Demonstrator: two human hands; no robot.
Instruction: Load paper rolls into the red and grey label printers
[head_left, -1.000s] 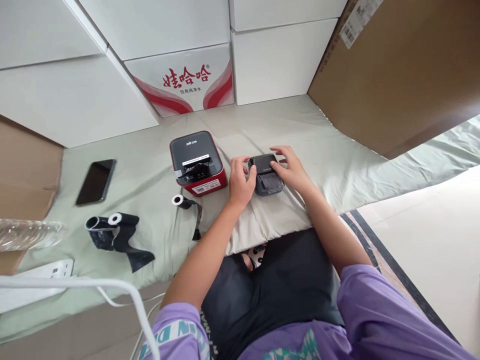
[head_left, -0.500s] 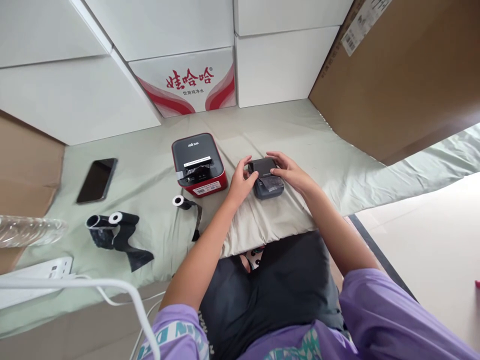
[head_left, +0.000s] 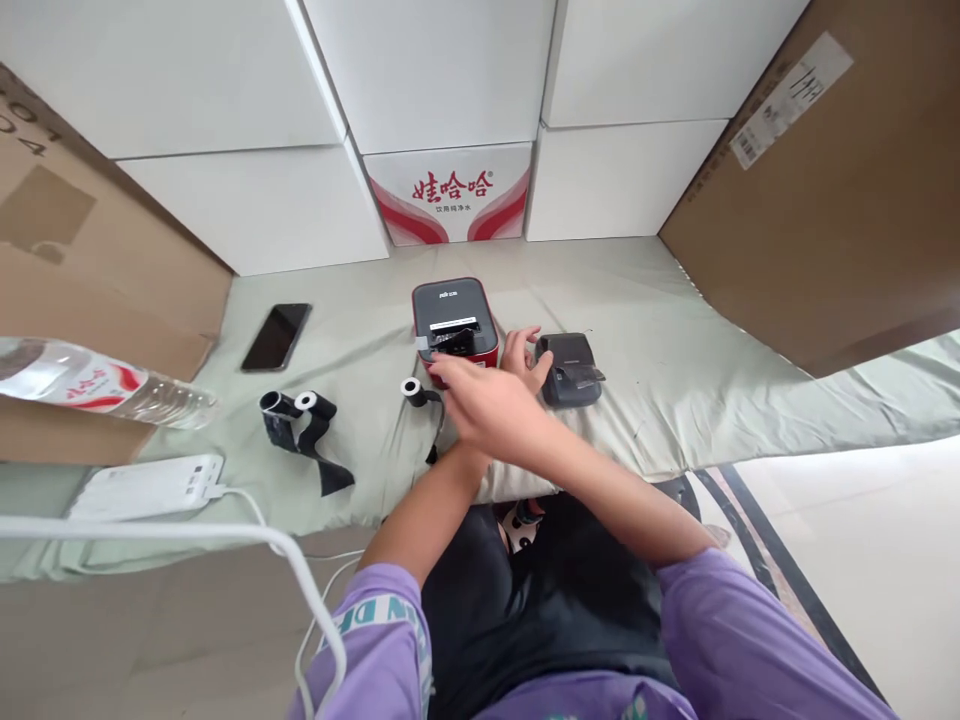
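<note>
Forearms (head_left: 611, 488) crosswise, right hand (head_left: 493, 405) seemingly palm-down

Black printer (head_left: 450, 303) with red sides, dark grey machine (head_left: 571, 390), black roll (head_left: 428, 397) with white end, pale green cloth (head_left: 660, 300), purple sleeve (head_left: 750, 630), white box (head_left: 459, 230) with red swirls, brown carton (head_left: 840, 230)

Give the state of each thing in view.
Left hand: touching small printer.
Right hand: crossed over left arm.
Small printer: lid seemingly shut, strip protruding.
Red printer: lid seemingly shut.
Phone: flat, screen dark.
Paired rolls: one partly unwound.
Single roll: partly unwound.
Power bank: cable plugged in.
Bottle: fill unclear.
</note>
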